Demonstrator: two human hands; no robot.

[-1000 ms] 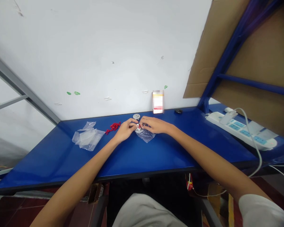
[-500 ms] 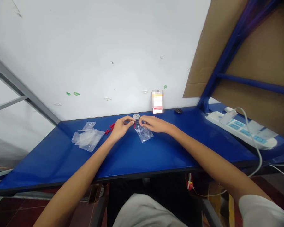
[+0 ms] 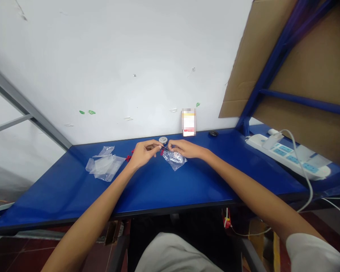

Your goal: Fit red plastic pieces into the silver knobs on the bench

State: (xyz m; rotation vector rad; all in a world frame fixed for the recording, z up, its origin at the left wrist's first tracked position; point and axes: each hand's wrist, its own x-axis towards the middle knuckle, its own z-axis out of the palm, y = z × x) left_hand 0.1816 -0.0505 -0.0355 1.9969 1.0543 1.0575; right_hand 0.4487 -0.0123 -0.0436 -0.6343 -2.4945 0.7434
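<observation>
Both hands meet over the far middle of the blue table [image 3: 170, 185]. My right hand [image 3: 184, 148] pinches the top of a small clear plastic bag [image 3: 175, 160] that hangs down onto the table. My left hand [image 3: 143, 152] is closed, its fingertips pinched on a small red piece [image 3: 161, 151] at the bag's mouth. Behind my left hand, a few red pieces [image 3: 129, 155] lie on the table, mostly hidden. A small round silver object [image 3: 163, 139] sits just beyond the fingers.
A heap of empty clear bags [image 3: 104, 164] lies to the left. A small card [image 3: 188, 122] leans on the white wall, with a black disc [image 3: 213, 133] beside it. A white power strip [image 3: 289, 155] with cables lies at the right, under a blue shelf frame and cardboard.
My left hand drew back from the bag toward the red pieces, then came to the bag's mouth with a small red piece. The bag was lifted, then lowered slightly to the right.
</observation>
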